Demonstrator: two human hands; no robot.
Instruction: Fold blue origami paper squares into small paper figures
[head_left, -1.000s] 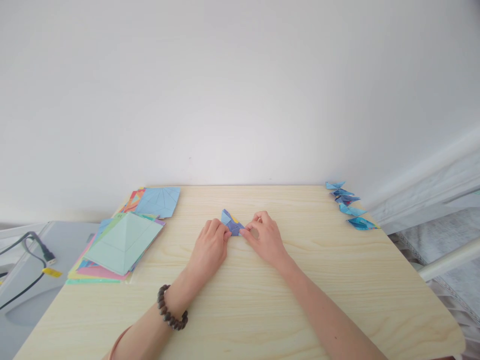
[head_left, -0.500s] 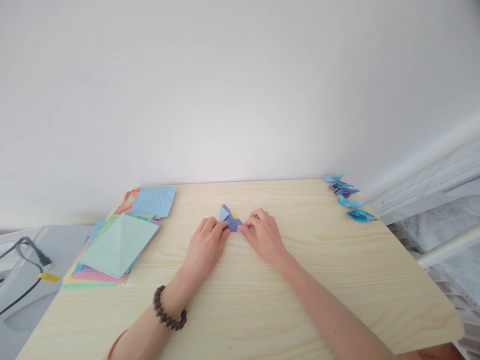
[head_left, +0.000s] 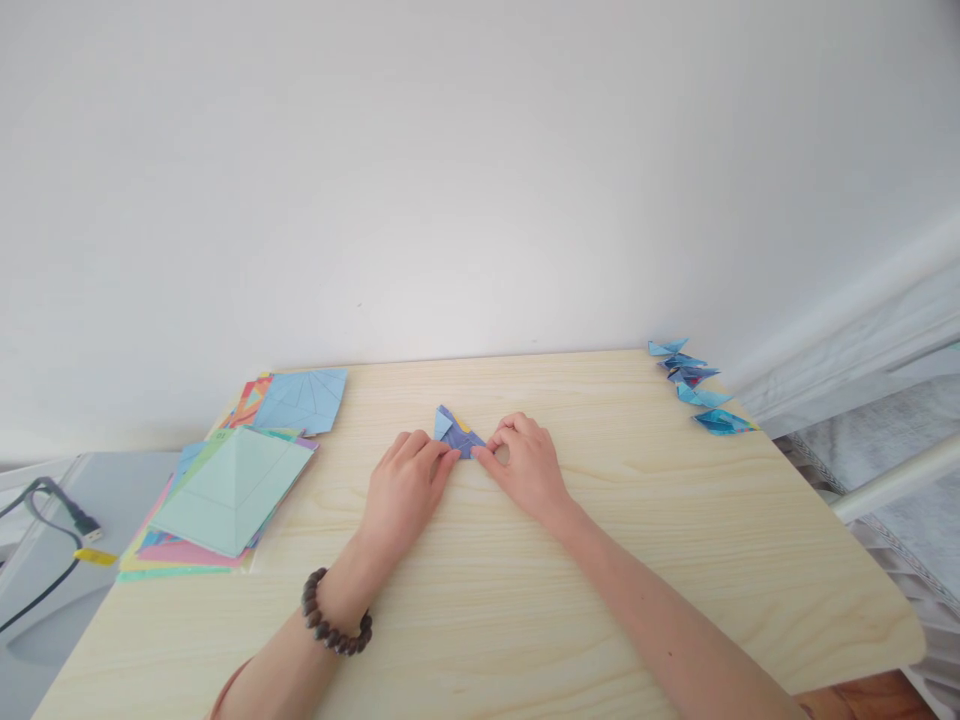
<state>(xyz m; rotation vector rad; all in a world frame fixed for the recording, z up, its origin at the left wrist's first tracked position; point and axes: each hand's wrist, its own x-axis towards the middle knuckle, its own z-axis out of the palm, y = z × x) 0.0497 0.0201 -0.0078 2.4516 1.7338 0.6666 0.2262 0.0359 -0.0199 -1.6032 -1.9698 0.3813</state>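
Note:
A small folded piece of blue origami paper (head_left: 459, 438), with a light-blue flap and a yellow patch, lies on the wooden tabletop (head_left: 480, 600). My left hand (head_left: 411, 482) pinches its lower left corner between thumb and fingers. On the opposite side, my right hand (head_left: 527, 465) has thumb and fingertips closed on the lower right corner. The fingertips cover both corners of the paper. Around my left wrist is a dark beaded bracelet (head_left: 330, 620).
Several blue folded paper figures (head_left: 701, 395) stand in a row at the back right edge. At the left lie a stack of coloured paper sheets (head_left: 236, 490) and a creased blue sheet (head_left: 304, 400). A black cable (head_left: 75, 515) rests beyond the left edge. A white wall (head_left: 480, 180) rises behind.
The view has shifted slightly. Both hands keep their pinch on the folded paper, whose light-blue flap at the left looks a little narrower.

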